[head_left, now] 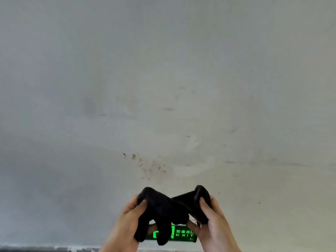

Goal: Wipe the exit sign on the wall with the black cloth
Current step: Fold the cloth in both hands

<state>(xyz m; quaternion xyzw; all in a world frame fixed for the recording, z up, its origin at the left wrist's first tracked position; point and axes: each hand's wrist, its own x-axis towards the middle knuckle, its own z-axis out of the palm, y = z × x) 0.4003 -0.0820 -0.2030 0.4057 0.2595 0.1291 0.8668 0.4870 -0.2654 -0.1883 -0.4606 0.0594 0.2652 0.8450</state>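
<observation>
Wall (163,70): pale and scuffed, filling nearly the whole view; a darker strip runs along its bottom edge at lower left.
Stains (151,167): a scatter of brownish spots on the wall, just above the hands.
In the way: the cloth (169,210) and both hands sit in front of the sign, covering its left part and its top edge.
Sign (181,233): green lit panel low on the wall near its bottom edge, the word EXIT and some characters showing on its right part.
Cloth: black, bunched, stretched between the two hands, with loose folds hanging down over the sign's left half.
Cloth to sign: whether they touch I cannot tell.
Left hand (127,219): closed on the cloth's left bunch, thumb pressed on top, fingers hidden behind the fabric.
Right hand (212,220): closed on the right bunch, thumb on top, fingertips curled under by the sign's top edge.
Pose: both forearms rise from the bottom edge, palms turned toward each other.
</observation>
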